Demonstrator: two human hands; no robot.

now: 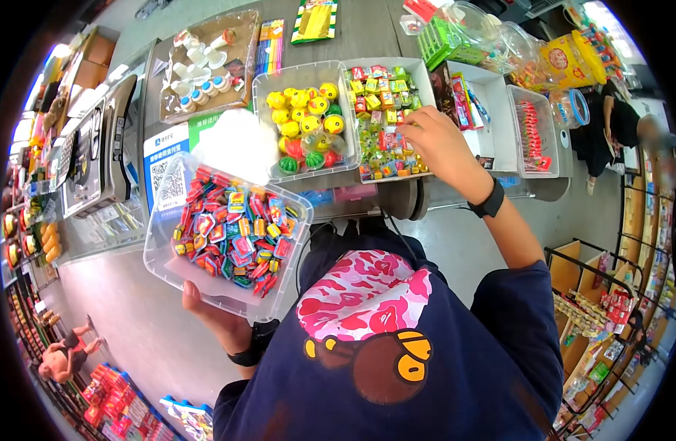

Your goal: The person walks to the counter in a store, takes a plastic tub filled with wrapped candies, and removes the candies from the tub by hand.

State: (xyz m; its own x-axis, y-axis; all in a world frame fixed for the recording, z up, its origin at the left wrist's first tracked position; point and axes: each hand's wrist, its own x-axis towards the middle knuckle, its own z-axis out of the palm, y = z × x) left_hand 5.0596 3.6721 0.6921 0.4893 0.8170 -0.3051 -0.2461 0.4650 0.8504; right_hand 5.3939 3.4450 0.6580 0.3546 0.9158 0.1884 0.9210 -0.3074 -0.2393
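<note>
My left hand (214, 317) holds a clear plastic bin (285, 283) by its underside and near edge, with part of the hand hidden beneath it. Many small red, blue and yellow wrapped pieces (239, 228) fill the tilted bin. My right hand (437, 140) is over the right side of a white box (424, 82) of small colourful wrapped sweets (386, 92), its fingers bent at the pieces; whether they pinch one is too small to tell. Left of that box stands a clear bin (264, 110) with yellow duck-faced balls (308, 110) and watermelon-patterned ones.
A white box (500, 140) and a bin of red packets (529, 132) stand to the right, jars (573, 59) behind. On the left are a QR-code sign (165, 173), a tray of small bottles (206, 66) and a black machine (106, 151). People stand at both sides.
</note>
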